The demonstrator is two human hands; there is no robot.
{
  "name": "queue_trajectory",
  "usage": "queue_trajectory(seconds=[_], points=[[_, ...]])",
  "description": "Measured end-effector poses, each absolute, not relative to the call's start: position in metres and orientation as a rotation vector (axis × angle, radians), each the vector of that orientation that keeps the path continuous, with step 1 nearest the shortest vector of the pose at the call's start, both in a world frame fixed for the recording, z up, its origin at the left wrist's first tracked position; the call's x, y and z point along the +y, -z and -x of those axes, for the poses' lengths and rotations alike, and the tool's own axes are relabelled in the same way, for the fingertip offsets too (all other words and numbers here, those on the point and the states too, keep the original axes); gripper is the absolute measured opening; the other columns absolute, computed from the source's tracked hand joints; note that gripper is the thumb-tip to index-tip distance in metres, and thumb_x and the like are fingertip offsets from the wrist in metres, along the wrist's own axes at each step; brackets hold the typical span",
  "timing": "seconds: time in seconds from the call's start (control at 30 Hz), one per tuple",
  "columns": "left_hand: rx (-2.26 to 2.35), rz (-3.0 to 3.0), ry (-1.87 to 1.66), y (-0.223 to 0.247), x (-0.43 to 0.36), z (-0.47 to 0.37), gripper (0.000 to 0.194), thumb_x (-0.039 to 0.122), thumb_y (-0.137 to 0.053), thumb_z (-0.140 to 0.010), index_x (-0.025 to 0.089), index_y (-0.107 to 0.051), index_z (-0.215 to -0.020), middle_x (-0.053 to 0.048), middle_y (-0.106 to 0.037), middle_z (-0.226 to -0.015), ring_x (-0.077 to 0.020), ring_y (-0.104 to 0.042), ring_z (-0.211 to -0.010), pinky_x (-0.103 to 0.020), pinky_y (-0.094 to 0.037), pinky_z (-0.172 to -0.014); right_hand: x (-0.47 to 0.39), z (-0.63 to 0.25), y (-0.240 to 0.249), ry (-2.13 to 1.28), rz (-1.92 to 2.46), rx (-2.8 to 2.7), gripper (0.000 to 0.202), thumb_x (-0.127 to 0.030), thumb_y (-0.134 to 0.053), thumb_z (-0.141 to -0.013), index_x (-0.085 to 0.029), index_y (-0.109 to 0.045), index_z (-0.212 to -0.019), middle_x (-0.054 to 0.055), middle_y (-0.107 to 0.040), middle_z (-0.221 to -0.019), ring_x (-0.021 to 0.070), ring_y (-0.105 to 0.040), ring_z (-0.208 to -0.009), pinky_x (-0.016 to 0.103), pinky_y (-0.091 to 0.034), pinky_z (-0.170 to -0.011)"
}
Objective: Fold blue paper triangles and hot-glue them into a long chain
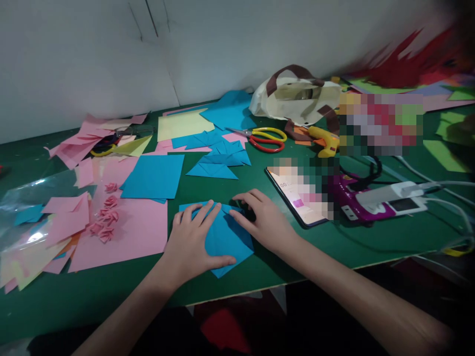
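Observation:
A sheet of blue paper (226, 240) with crease lines lies on the green table near its front edge. My left hand (191, 242) rests over the sheet's left part, fingers spread and thumb stretched out across it. At the sheet's upper right is my right hand (265, 220), its thumb by the paper and its index finger bent a little apart from the thumb; I see nothing between them. Beyond my hands lie several folded blue paper pieces (218, 160). A stack of blue squares (154, 175) sits to the left on a pink sheet (148, 232).
Small pink folded paper roses (107, 215) and paper scraps in clear plastic (44, 217) occupy the left. Scissors (265, 138), a yellow glue gun (326, 141) and a cloth bag (297, 96) stand behind. On the right are a phone (293, 198), a purple power strip (345, 198) and cables.

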State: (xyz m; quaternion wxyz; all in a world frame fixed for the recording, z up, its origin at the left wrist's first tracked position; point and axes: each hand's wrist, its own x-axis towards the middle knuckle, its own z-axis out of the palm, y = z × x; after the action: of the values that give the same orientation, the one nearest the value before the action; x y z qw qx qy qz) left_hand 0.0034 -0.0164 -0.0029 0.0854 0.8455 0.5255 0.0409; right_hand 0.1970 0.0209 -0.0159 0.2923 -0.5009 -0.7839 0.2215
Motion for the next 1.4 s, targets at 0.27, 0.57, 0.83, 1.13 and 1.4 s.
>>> queue_trajectory(seconds=[0.27, 0.57, 0.83, 1.13, 1.4], points=[[1.575, -2.51, -0.109, 0.003, -0.019, -0.005, 0.085, 0.075, -0.052, -0.065, 0.029, -0.039, -0.135, -0.009, -0.035, -0.144, -0.0376, -0.035, -0.118, -0.055, -0.03, -0.088, 0.022, -0.183, 0.018, -0.664, 1.396, -2.014, 0.02, -0.017, -0.058, -0.076, -0.019, -0.057, -0.096, 0.006, -0.057, -0.086, 0.0194, -0.055, -0.082, 0.032, -0.045, -0.071], [1.577, -2.481, -0.114, 0.001, -0.018, -0.007, 0.088, 0.073, -0.055, -0.064, 0.019, -0.041, -0.133, -0.013, -0.036, -0.143, -0.0372, -0.036, -0.117, -0.053, -0.034, -0.088, 0.025, -0.185, 0.01, -0.711, 1.604, -2.034, 0.016, -0.022, -0.066, -0.072, -0.018, -0.06, -0.087, 0.004, -0.059, -0.075, 0.0212, -0.053, -0.078, 0.032, -0.041, -0.065], [1.558, -2.532, -0.114, 0.0, -0.02, -0.006, 0.09, 0.07, -0.057, -0.066, 0.019, -0.035, -0.137, -0.014, -0.04, -0.14, -0.0354, -0.038, -0.118, -0.052, -0.035, -0.09, 0.018, -0.185, 0.01, -0.945, 1.148, -2.248, 0.029, -0.005, -0.058, -0.072, -0.018, -0.066, -0.096, 0.005, -0.059, -0.09, 0.0143, -0.059, -0.078, 0.027, -0.047, -0.071], [1.522, -2.561, -0.001, -0.001, -0.024, -0.006, 0.083, 0.069, -0.043, -0.077, 0.02, -0.028, -0.142, -0.012, -0.032, -0.146, -0.0367, -0.029, -0.129, -0.054, -0.031, -0.096, 0.024, -0.229, -0.013, -1.217, 0.772, -2.502, 0.049, -0.045, -0.069, -0.07, -0.027, -0.061, -0.115, 0.006, -0.056, -0.111, 0.0204, -0.051, -0.106, 0.032, -0.044, -0.088], [1.442, -2.611, 0.019, -0.007, -0.027, -0.009, 0.061, 0.068, -0.041, -0.078, 0.043, -0.038, -0.133, -0.012, -0.025, -0.149, -0.0449, -0.025, -0.13, -0.065, -0.029, -0.09, 0.02, -0.242, -0.002, -0.935, 0.664, -2.653, 0.021, -0.035, -0.059, -0.083, -0.027, -0.067, -0.1, 0.005, -0.059, -0.108, 0.0184, -0.052, -0.104, 0.037, -0.039, -0.09]])
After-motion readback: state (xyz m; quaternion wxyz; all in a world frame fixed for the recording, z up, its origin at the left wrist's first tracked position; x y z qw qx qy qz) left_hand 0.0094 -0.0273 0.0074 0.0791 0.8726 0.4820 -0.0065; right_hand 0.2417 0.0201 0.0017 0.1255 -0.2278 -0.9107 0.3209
